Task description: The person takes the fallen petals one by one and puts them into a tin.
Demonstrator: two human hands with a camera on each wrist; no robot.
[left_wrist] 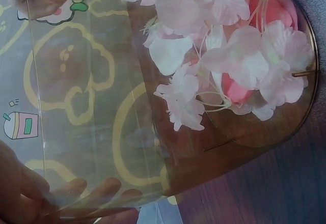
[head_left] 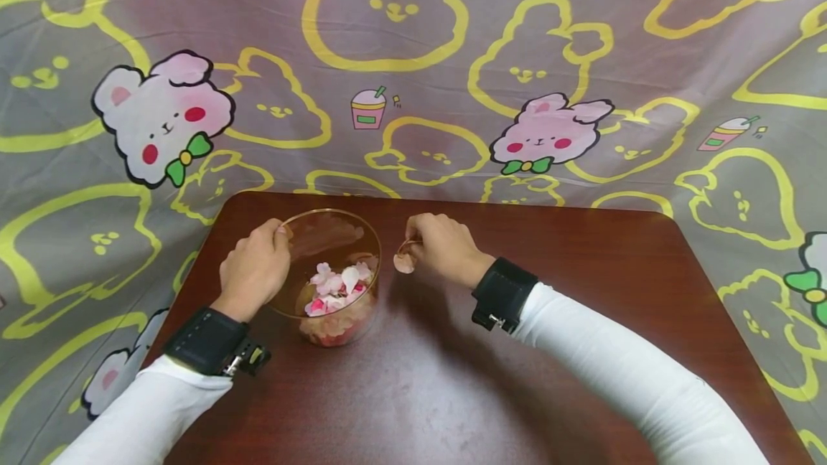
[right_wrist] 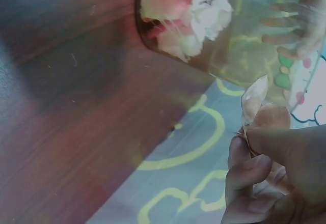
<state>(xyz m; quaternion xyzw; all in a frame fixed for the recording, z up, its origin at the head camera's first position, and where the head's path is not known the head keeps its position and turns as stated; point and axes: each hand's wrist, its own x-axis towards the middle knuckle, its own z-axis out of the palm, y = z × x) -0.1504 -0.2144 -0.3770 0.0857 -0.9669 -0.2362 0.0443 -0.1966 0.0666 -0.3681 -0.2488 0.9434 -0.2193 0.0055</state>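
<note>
The clear bowl (head_left: pixel 329 275) of pink blossoms (head_left: pixel 339 287) is gripped at its rim by the left hand (head_left: pixel 253 270), tilted on the worktop (head_left: pixel 581 293). Right of it, a clear spoon (head_left: pixel 405 258) is pinched by the right hand (head_left: pixel 442 248). The bowl is best held steady, the spoon entered gently.

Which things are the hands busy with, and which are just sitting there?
Being used:
- left hand gripping the bowl rim
- flowers inside the bowl
- right hand pinching a spoon

Just there:
- table
- bunny cloth behind
</note>
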